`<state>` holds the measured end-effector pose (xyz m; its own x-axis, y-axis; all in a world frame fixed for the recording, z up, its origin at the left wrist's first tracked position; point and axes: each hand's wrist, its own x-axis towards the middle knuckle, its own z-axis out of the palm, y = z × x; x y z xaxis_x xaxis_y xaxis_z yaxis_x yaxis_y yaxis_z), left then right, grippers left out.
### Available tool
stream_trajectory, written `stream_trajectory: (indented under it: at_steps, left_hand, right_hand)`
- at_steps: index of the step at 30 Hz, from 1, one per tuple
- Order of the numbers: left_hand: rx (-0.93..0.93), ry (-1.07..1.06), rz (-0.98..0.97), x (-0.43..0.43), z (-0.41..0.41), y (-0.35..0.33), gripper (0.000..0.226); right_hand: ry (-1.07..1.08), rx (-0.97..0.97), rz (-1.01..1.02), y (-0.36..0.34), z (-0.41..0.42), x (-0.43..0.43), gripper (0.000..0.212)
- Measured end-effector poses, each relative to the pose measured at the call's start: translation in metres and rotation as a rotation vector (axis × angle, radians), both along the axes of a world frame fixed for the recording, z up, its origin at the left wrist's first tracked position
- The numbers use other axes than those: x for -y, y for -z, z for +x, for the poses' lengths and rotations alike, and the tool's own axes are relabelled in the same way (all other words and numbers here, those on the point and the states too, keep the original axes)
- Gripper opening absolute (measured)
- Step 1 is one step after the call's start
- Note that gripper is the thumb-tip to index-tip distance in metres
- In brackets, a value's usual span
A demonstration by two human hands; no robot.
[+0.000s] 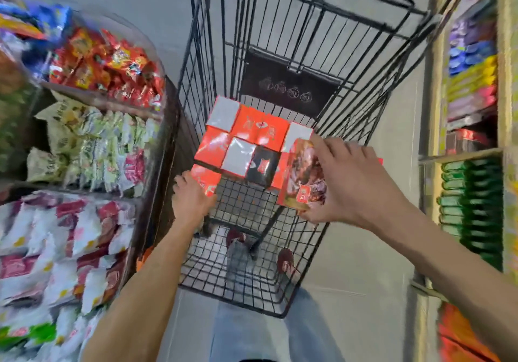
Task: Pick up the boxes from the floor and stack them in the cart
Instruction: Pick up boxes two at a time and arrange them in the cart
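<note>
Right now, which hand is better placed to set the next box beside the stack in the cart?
The left hand. Its orange box is already low at the cart floor beside the stacked boxes. The right hand holds its picture box higher, tilted.

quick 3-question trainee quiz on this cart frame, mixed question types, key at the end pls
1. True or false: both hands hold a box over the cart.
2. Which hand's box shows a printed food picture? A) left hand B) right hand
3. Fill in: the boxes already stacked sit at the ___ end of the basket, away from the person.

Key:
1. True. The left grip is on a small orange box, the right on a picture box.
2. B
3. far; the near stretch of the wire floor is still bare.
</note>
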<state>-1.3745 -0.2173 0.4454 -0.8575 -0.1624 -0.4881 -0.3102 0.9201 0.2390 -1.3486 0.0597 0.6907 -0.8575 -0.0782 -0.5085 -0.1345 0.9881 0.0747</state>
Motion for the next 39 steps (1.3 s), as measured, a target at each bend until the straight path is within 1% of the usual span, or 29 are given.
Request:
stream_trajectory:
  at_steps: [4, 7, 11, 16, 20, 22, 25, 27, 28, 30, 31, 32, 33, 34, 35, 36, 37, 38, 39]
  left_hand:
    - [0.015, -0.014, 0.018, 0.003, -0.008, 0.026, 0.074]
    - [0.001, -0.007, -0.015, 0.001, -0.012, 0.035, 0.082]
    - [-0.017, -0.029, -0.044, -0.006, -0.012, 0.041, 0.084]
    - [0.0, 0.019, -0.122, -0.01, -0.009, 0.05, 0.101]
    - [0.023, 0.046, -0.126, -0.009, -0.012, 0.049, 0.109]
    - [0.021, 0.068, -0.12, -0.004, -0.015, 0.043, 0.106]
    - [0.042, 0.117, -0.091, 0.008, -0.018, 0.029, 0.092]
    - [0.038, 0.132, -0.005, 0.018, -0.02, 0.015, 0.076]
    - [0.024, 0.136, 0.077, 0.022, -0.022, 0.004, 0.064]
    - [-0.008, 0.115, 0.297, 0.023, -0.023, -0.024, 0.046]
    - [0.006, 0.097, 0.41, 0.018, -0.023, -0.042, 0.038]
    - [0.057, 0.076, 0.547, 0.01, -0.022, -0.065, 0.033]
    - [0.152, 0.051, 0.697, 0.001, -0.02, -0.088, 0.031]
    - [0.274, 0.04, 0.821, -0.009, -0.017, -0.11, 0.036]
    - [0.388, 0.053, 0.897, -0.018, -0.015, -0.125, 0.05]
    - [0.472, 0.07, 0.926, -0.025, -0.013, -0.136, 0.069]
    - [0.511, 0.071, 0.93, -0.029, -0.011, -0.143, 0.085]
    - [0.524, 0.069, 0.921, -0.03, -0.011, -0.144, 0.094]
    - [0.519, 0.055, 0.911, -0.03, -0.01, -0.146, 0.097]
  right_hand:
    - [-0.014, 0.034, 0.013, 0.008, -0.012, 0.006, 0.135]
    - [-0.034, 0.058, 0.022, 0.014, -0.015, 0.011, 0.135]
    - [-0.051, 0.086, 0.026, 0.021, -0.011, 0.013, 0.135]
    - [-0.053, 0.1, 0.035, 0.03, -0.004, 0.015, 0.135]
    - [-0.05, 0.105, 0.004, 0.033, -0.001, 0.02, 0.134]
    - [-0.04, 0.098, -0.02, 0.034, -0.001, 0.021, 0.133]
    - [-0.01, 0.098, -0.038, 0.034, -0.001, 0.021, 0.132]
    - [0.014, 0.08, -0.048, 0.033, 0.001, 0.021, 0.131]
    - [0.022, 0.073, -0.057, 0.031, 0.002, 0.021, 0.131]
    - [0.037, 0.056, -0.083, 0.028, 0.005, 0.023, 0.13]
    - [0.04, 0.043, -0.096, 0.027, 0.007, 0.025, 0.129]
    - [0.037, 0.03, -0.108, 0.027, 0.008, 0.029, 0.128]
    - [0.032, 0.018, -0.121, 0.027, 0.01, 0.033, 0.128]
    - [0.029, 0.008, -0.137, 0.029, 0.012, 0.038, 0.128]
    - [0.027, -0.002, -0.153, 0.03, 0.014, 0.043, 0.128]
    - [0.025, -0.009, -0.169, 0.032, 0.016, 0.047, 0.129]
    - [0.025, -0.016, -0.182, 0.033, 0.018, 0.05, 0.129]
    - [0.034, -0.024, -0.197, 0.035, 0.02, 0.053, 0.13]
    - [0.049, -0.031, -0.216, 0.035, 0.021, 0.054, 0.13]
